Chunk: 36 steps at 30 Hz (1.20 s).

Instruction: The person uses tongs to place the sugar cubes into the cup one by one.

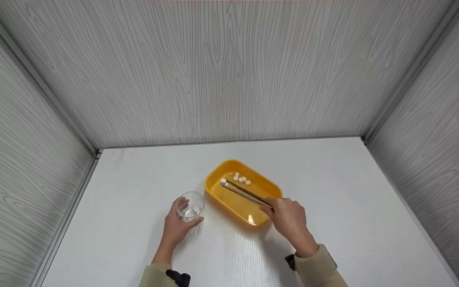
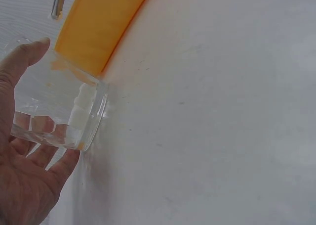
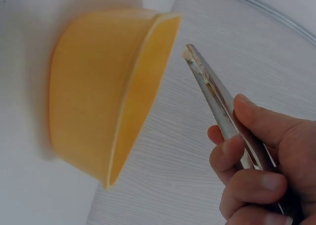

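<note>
My left hand (image 1: 177, 226) holds a clear drinking glass (image 1: 191, 206), thumb on one side and fingers on the other. Several white cubes lie at the bottom of the glass (image 2: 74, 111). In my right hand (image 1: 290, 218) are metal tongs (image 3: 217, 94) with serrated tips, gripped between thumb and fingers. A small white cube (image 1: 223, 181) is pinched at the tips, above the left part of a yellow tray (image 1: 235, 208). Inside the tray, several more white cubes (image 1: 241, 179) sit near its far side.
The tray stands on a white table (image 1: 317, 171), just right of the glass. Grey wood-grain panels (image 1: 221, 71) enclose the table at the back and both sides.
</note>
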### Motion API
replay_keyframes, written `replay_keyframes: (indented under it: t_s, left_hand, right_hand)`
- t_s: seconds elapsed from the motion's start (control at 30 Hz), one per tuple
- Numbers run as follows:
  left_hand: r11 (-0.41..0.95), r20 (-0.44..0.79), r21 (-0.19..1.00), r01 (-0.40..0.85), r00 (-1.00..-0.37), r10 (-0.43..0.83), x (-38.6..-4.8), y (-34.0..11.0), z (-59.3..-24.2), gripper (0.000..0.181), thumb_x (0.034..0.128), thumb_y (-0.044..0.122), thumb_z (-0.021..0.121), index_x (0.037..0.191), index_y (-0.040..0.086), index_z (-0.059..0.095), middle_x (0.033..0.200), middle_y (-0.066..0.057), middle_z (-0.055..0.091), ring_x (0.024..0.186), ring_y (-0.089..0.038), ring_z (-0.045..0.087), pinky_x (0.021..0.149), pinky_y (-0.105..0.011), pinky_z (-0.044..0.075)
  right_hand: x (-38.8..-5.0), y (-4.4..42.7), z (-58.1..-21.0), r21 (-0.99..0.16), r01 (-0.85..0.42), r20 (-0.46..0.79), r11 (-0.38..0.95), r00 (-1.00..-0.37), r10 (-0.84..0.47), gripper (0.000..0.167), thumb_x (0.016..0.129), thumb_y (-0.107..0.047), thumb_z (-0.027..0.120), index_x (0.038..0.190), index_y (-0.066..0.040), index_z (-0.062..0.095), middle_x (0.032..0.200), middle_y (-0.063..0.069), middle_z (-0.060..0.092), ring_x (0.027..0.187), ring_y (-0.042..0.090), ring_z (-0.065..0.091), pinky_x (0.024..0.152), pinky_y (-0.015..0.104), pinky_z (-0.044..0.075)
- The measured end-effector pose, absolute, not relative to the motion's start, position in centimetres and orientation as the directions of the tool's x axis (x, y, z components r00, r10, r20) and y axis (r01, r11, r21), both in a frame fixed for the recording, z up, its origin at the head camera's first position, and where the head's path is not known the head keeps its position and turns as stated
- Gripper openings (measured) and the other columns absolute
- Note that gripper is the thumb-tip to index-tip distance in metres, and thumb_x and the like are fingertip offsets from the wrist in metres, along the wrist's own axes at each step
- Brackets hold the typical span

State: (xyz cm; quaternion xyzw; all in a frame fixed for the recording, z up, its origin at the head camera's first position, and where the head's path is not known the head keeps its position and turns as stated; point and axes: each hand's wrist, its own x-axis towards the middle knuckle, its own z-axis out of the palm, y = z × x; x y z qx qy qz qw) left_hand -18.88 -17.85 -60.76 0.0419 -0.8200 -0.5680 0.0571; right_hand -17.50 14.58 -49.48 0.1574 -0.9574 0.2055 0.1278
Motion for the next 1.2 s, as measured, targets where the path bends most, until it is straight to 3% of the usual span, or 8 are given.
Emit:
replay_keyframes:
  t_s: [0.2, 0.5, 0.97, 1.2]
  left_hand:
    - [0.351, 0.042, 0.936, -0.007, -0.99, -0.133, -18.8, -17.9, -60.7, 0.093, 0.0694, 0.024, 0.09, 0.144, 0.004, 0.039, 0.142, -0.014, 0.05, 0.135, -0.033, 0.043, 0.112, -0.049, 0.035]
    - [0.351, 0.05, 0.936, 0.0, -0.99, -0.133, -18.9, -17.9, -60.7, 0.093, 0.0693, 0.024, 0.091, 0.143, 0.003, 0.039, 0.141, -0.015, 0.051, 0.135, -0.033, 0.043, 0.113, -0.047, 0.035]
    - [0.36, 0.034, 0.933, -0.019, -0.989, -0.142, -18.9, -17.7, -60.8, 0.097, 0.0688, 0.027, 0.091, 0.146, 0.005, 0.037, 0.143, -0.015, 0.05, 0.135, -0.033, 0.043, 0.112, -0.045, 0.036]
    - [0.356, 0.034, 0.934, -0.019, -0.989, -0.141, -18.9, -17.6, -60.8, 0.098, 0.069, 0.029, 0.09, 0.146, 0.003, 0.036, 0.143, -0.016, 0.05, 0.135, -0.033, 0.043, 0.113, -0.045, 0.036]
  right_hand:
    - [-17.1, 14.3, -48.7, -0.391, -0.378, 0.301, 0.839, -0.914, -0.272, 0.029, 0.088, -0.033, 0.073, 0.069, -0.022, 0.053, 0.052, -0.01, 0.027, 0.044, 0.007, 0.028, 0.041, 0.022, 0.019]
    - [-16.5, 13.6, -47.8, -0.4, -0.411, 0.301, 0.819, -0.903, -0.306, 0.035, 0.089, -0.035, 0.071, 0.067, -0.023, 0.047, 0.054, -0.011, 0.026, 0.044, 0.006, 0.026, 0.042, 0.022, 0.017]
    - [-15.9, 12.1, -47.3, -0.367, -0.492, 0.335, 0.79, -0.862, -0.381, 0.028, 0.087, -0.032, 0.073, 0.071, -0.023, 0.052, 0.056, -0.011, 0.033, 0.048, 0.007, 0.033, 0.042, 0.021, 0.024]
    - [-15.7, 11.1, -47.7, -0.345, -0.513, 0.336, 0.786, -0.85, -0.407, 0.019, 0.086, -0.033, 0.074, 0.077, -0.021, 0.062, 0.056, -0.012, 0.039, 0.048, 0.006, 0.038, 0.041, 0.021, 0.029]
